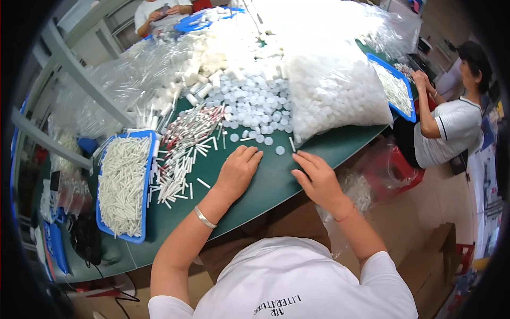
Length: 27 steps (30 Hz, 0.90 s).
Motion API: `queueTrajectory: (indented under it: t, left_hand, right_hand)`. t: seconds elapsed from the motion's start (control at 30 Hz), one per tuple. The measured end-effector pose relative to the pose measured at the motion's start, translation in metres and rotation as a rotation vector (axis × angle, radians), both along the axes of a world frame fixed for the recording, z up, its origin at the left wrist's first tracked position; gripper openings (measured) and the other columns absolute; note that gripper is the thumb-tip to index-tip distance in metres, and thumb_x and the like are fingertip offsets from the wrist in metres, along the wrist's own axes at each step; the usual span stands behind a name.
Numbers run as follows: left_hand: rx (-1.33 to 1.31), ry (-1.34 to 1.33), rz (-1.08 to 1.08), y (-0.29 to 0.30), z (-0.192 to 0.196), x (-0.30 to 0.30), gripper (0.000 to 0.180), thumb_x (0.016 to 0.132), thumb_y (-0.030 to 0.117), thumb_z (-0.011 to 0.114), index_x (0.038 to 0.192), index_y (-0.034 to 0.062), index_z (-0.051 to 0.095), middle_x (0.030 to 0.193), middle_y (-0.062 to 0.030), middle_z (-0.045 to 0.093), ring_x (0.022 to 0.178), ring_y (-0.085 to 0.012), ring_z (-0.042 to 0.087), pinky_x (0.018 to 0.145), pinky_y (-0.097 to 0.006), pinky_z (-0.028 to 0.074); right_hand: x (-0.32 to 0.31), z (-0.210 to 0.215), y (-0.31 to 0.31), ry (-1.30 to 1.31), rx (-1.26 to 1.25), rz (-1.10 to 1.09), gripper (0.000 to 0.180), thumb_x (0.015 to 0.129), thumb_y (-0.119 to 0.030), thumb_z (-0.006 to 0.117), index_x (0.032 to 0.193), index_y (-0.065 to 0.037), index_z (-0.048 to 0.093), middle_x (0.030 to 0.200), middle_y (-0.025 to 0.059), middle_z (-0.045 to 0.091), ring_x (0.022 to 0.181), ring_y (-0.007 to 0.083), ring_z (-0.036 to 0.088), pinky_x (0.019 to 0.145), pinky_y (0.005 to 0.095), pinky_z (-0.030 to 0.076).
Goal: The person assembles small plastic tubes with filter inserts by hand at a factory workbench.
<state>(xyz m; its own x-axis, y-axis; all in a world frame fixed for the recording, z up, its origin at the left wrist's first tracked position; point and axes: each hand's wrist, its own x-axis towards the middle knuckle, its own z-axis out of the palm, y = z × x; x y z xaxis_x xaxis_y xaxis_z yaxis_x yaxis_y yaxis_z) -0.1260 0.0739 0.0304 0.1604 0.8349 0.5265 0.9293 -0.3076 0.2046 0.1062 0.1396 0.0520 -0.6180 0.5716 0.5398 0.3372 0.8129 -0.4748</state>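
Observation:
My left hand point(241, 169) rests on the green table with its fingers curled under, so whatever they hold, if anything, is hidden. Just beyond its knuckles lies a short white tube point(247, 139). My right hand point(320, 181) is apart from it, fingers stretched forward and thumb spread away. Its fingertips reach the near end of a thin white tube point(292, 144). Between the hands sits a single round translucent white cap point(280, 150). A spread of such caps point(255, 101) covers the table beyond. Left of them is a heap of slim white tubes with red parts point(194, 127).
A blue tray point(153, 159) full of white sticks stands at the left. A large clear bag of white pieces point(337, 95) sits beyond my right hand. Metal frame bars point(79, 74) cross the left. Co-workers sit at the right point(451, 122) and far side point(159, 16).

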Motion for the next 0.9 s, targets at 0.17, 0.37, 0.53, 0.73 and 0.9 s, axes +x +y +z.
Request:
queueTrajectory:
  t: [0.17,0.37,0.53,0.73,0.9]
  left_hand:
    - [0.013,-0.015,0.14,-0.02,0.003,-0.035,0.027,0.078,0.005,0.066,0.104,0.0004,0.064,0.102,-0.0117,0.06,0.094,-0.0267,0.056,0.083,-0.034,0.049]
    - [-0.037,-0.134,0.196,-0.046,0.016,-0.046,0.031,0.079,0.006,0.067,0.11,0.0015,0.062,0.114,-0.0155,0.058,0.105,-0.0325,0.055,0.09,-0.039,0.047]
    - [-0.155,-0.091,0.187,-0.091,0.025,-0.043,0.043,0.081,0.016,0.069,0.12,0.0013,0.057,0.131,-0.0174,0.05,0.12,-0.0351,0.048,0.101,-0.042,0.041]
    - [-0.316,0.086,0.25,-0.105,0.008,-0.056,0.073,0.088,0.05,0.055,0.138,-0.0012,0.04,0.147,-0.0171,0.036,0.136,-0.032,0.032,0.111,-0.048,0.024]
    - [-0.234,0.062,0.314,-0.082,-0.005,-0.08,0.067,0.09,0.046,0.054,0.135,-0.0019,0.044,0.146,-0.0165,0.038,0.136,-0.0295,0.033,0.112,-0.047,0.023]
  right_hand:
    - [-0.053,-0.024,-0.002,-0.258,0.188,-0.213,0.057,0.085,-0.026,0.068,0.125,0.009,0.049,0.126,0.0281,0.052,0.116,0.0423,0.05,0.101,0.0473,0.038]
    - [-0.09,-0.034,-0.016,-0.248,0.119,-0.088,0.057,0.088,-0.028,0.064,0.128,0.009,0.046,0.13,0.0287,0.049,0.125,0.0431,0.044,0.107,0.0481,0.033]
    - [-0.128,-0.032,-0.018,-0.295,0.12,0.093,0.058,0.091,-0.031,0.06,0.13,0.009,0.044,0.135,0.0282,0.046,0.128,0.0411,0.042,0.108,0.0476,0.032]
    - [-0.171,-0.036,0.001,-0.262,0.184,0.267,0.052,0.091,-0.024,0.058,0.131,0.006,0.045,0.133,0.0247,0.049,0.128,0.04,0.043,0.107,0.0449,0.034]
    - [-0.188,0.0,0.011,-0.035,0.021,0.317,0.028,0.086,-0.014,0.062,0.112,-0.002,0.059,0.1,0.0159,0.064,0.095,0.0332,0.06,0.082,0.0409,0.049]
